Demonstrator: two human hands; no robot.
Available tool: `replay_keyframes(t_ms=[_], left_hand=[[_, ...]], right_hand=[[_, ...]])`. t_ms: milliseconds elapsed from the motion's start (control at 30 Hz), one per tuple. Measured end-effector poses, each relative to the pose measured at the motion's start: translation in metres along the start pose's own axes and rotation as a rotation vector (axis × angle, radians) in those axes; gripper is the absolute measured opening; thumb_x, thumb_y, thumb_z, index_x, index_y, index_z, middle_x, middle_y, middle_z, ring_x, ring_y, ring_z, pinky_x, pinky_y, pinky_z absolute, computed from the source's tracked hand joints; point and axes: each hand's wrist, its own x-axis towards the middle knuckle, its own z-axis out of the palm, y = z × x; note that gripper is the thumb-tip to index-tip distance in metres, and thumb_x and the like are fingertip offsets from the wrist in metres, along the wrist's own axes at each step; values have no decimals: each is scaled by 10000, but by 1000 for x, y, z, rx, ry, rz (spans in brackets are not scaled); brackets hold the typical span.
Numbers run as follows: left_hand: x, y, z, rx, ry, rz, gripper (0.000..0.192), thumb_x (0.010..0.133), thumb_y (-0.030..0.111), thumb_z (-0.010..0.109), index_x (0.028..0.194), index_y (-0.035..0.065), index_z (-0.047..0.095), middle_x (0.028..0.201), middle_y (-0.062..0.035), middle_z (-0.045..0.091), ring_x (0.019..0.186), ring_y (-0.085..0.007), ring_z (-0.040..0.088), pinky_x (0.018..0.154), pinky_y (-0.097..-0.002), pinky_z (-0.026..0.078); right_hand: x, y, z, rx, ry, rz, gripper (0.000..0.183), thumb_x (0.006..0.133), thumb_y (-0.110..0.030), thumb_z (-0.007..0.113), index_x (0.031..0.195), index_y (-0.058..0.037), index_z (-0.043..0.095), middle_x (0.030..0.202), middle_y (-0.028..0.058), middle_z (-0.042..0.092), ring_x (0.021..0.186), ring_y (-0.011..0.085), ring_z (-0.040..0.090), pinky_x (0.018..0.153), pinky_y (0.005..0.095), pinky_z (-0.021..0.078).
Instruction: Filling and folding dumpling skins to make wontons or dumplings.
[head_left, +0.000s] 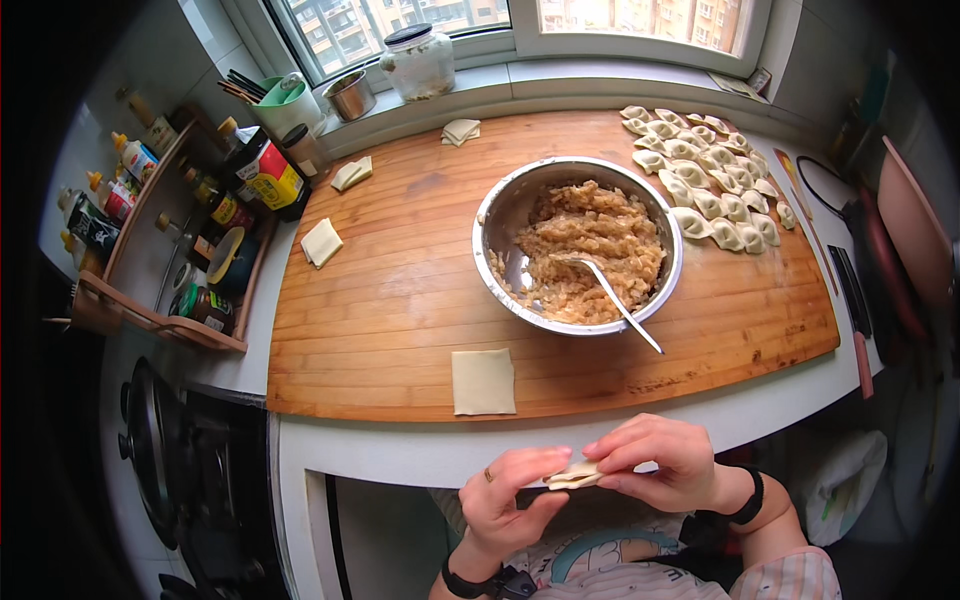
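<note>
Between my two hands, just off the counter's front edge, is a folded dough wrapper (574, 475). My right hand (660, 461) pinches its right end between thumb and fingers. My left hand (514, 491) touches its left end with the fingertips, the thumb below and a little apart. Beyond them, a single square wrapper (484, 382) lies flat near the front edge of the wooden board (375, 300). A steel bowl (484, 259) holds minced filling (600, 240), with a metal spoon (619, 306) leaning over its near rim. Rows of folded dumplings (705, 169) lie at the board's back right.
Small wrapper stacks (322, 243) lie along the board's left and back. A wooden rack (165, 322) of bottles and jars stands left, above a lidded black pan (150, 450). A knife (855, 315) lies right of the board. A glass jar (418, 64) stands on the windowsill.
</note>
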Motion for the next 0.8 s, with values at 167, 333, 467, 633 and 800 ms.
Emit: replay_keyframes(t_ms=[167, 333, 467, 633, 800], left_hand=[[7, 0, -2, 4, -102, 78, 241, 666, 5, 756, 877, 0, 640, 827, -119, 650, 733, -240, 650, 634, -296, 533], [3, -4, 0, 12, 2, 99, 210, 671, -17, 746, 851, -5, 640, 801, -109, 652, 721, -232, 648, 631, -289, 529], [-1, -5, 3, -20, 43, 99, 189, 682, -19, 737, 843, -6, 638, 792, -113, 653, 720, -231, 648, 628, -286, 527], [4, 6, 9, -52, -15, -85, 195, 708, -7, 723, 888, -2, 650, 810, -123, 656, 712, -215, 647, 628, -269, 521], [2, 0, 9, 25, -64, -1, 183, 732, 17, 714, 905, 10, 655, 828, -122, 657, 715, -187, 644, 611, -249, 511]], right_hand=[[1, 1, 2, -96, -40, -125, 216, 719, -28, 722, 913, -14, 626, 946, 119, 651, 826, 227, 639, 694, 302, 523], [3, -1, 1, -56, -6, -1, 252, 715, -64, 734, 938, -14, 628, 966, 128, 649, 821, 233, 642, 689, 304, 530], [-5, 7, -2, -78, -43, -69, 255, 719, -69, 732, 947, -13, 632, 970, 127, 651, 820, 232, 644, 685, 301, 531], [-3, 5, 0, -160, 28, -155, 229, 710, -54, 729, 921, -15, 649, 934, 104, 660, 799, 216, 645, 670, 287, 530], [-3, 5, -1, -218, 52, -198, 269, 703, -61, 737, 951, -15, 645, 901, 98, 663, 772, 215, 641, 660, 284, 527]])
